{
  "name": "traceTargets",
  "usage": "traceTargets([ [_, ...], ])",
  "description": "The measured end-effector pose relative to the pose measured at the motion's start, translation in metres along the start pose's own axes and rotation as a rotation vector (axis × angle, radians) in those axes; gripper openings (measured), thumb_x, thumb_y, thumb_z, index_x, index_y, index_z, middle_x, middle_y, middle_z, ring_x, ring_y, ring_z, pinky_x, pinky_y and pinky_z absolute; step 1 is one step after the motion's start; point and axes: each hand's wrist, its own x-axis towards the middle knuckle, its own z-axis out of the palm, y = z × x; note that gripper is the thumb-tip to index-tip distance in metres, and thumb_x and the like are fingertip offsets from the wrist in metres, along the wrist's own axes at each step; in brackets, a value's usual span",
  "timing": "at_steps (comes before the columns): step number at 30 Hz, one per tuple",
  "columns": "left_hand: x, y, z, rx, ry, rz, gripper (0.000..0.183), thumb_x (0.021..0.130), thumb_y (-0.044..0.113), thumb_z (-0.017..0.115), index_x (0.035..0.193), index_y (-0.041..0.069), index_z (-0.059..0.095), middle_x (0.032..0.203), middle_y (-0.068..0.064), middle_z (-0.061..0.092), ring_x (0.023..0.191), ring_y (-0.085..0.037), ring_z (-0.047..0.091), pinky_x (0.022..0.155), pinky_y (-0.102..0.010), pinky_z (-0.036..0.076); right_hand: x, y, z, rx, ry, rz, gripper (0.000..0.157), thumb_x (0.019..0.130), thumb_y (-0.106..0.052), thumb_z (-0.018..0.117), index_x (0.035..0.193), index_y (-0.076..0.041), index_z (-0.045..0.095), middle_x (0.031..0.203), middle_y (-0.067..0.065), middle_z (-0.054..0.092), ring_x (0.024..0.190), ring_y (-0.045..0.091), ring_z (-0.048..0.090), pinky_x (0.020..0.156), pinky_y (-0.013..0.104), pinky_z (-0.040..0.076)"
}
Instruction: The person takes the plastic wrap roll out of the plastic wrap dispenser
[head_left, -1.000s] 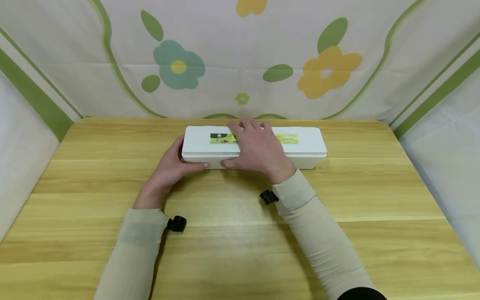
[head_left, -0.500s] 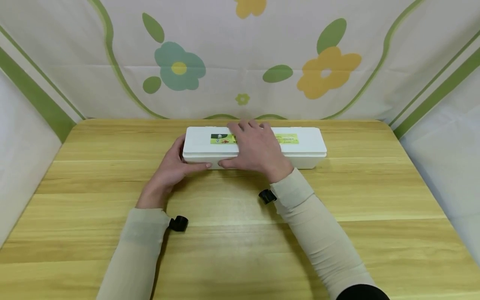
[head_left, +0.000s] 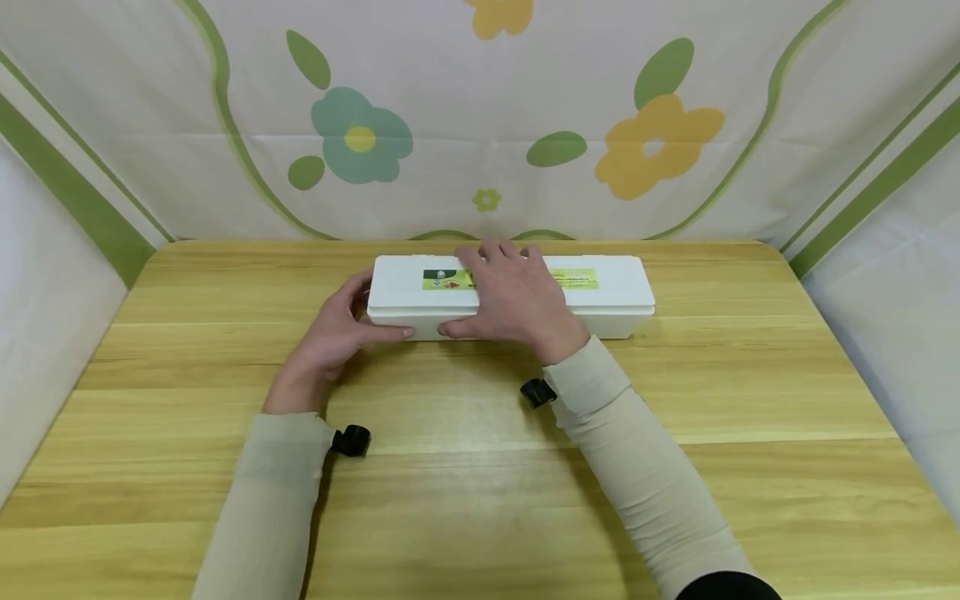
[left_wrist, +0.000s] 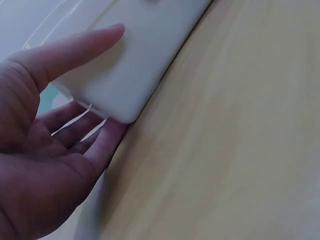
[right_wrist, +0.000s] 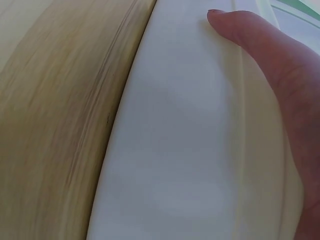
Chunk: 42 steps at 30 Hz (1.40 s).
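A long white lidded box [head_left: 405, 287] lies crosswise near the table's far edge, its lid down and a green-and-yellow label on top. My left hand [head_left: 333, 333] cups the box's left end. In the left wrist view its thumb [left_wrist: 85, 50] lies along the front wall while the fingers [left_wrist: 107, 142] bend in at the end corner. Reaching over the middle, my right hand [head_left: 521, 304] grips the box across its width, fingers over the lid toward the back edge, covering part of the label. Its thumb [right_wrist: 245, 25] presses the front side in the right wrist view.
The wooden table [head_left: 465, 500] spreads out in front of the box and to both sides. Close behind the box hangs a white curtain [head_left: 465, 100] printed with flowers, and white cloth flanks the table. A small black camera [head_left: 351, 441] sits at the left cuff.
The left hand and forearm have shifted slightly left over the last half second, the thumb sliding back along the front wall. The right hand and the box stay nearly still.
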Motion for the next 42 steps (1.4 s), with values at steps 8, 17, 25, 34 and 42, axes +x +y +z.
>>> traceTargets([
  [8,-0.0004,-0.0008,-0.0101,-0.010,-0.074,-0.004,0.104,0.084,0.001,0.090,0.169,0.021,0.034,0.167,-0.006,0.042,0.160,-0.025,0.032,0.133,-0.050,0.024,-0.0016,0.0010,0.0004,0.000,-0.010,-0.003,0.106,0.078,-0.087,0.071,0.159,-0.023,0.045,0.148,0.008,0.059,0.137,0.030,0.054,0.111,0.056,0.042],
  [17,0.0050,-0.0064,-0.0086,-0.027,-0.081,0.005,0.104,0.082,0.002,0.092,0.167,0.024,0.037,0.164,-0.003,0.044,0.156,-0.023,0.034,0.131,-0.050,0.024,-0.0025,0.0027,0.0012,0.000,-0.003,0.000,0.106,0.078,-0.088,0.071,0.158,-0.024,0.046,0.146,0.008,0.060,0.136,0.030,0.055,0.110,0.055,0.042],
  [25,0.0073,-0.0065,-0.0075,-0.030,-0.073,0.021,0.101,0.082,0.002,0.092,0.165,0.023,0.038,0.163,-0.005,0.045,0.155,-0.025,0.035,0.131,-0.051,0.022,-0.0033,0.0025,0.0030,-0.035,0.038,-0.006,0.105,0.077,-0.089,0.070,0.154,-0.021,0.050,0.143,0.009,0.063,0.131,0.034,0.058,0.107,0.055,0.046],
  [34,0.0046,-0.0068,-0.0066,-0.011,-0.064,0.007,0.102,0.082,0.003,0.092,0.166,0.021,0.037,0.164,-0.005,0.045,0.157,-0.023,0.033,0.133,-0.050,0.021,-0.0048,0.0011,0.0081,-0.112,0.123,-0.028,0.101,0.076,-0.090,0.069,0.142,-0.015,0.056,0.131,0.008,0.067,0.123,0.029,0.063,0.095,0.051,0.052],
  [42,0.0050,-0.0070,-0.0061,-0.012,-0.055,0.009,0.102,0.082,0.002,0.092,0.166,0.022,0.037,0.164,-0.004,0.045,0.156,-0.022,0.034,0.132,-0.049,0.023,-0.0022,-0.0003,0.0018,-0.060,0.038,0.008,0.105,0.075,-0.088,0.071,0.150,-0.017,0.053,0.139,0.008,0.064,0.126,0.030,0.060,0.101,0.052,0.050],
])
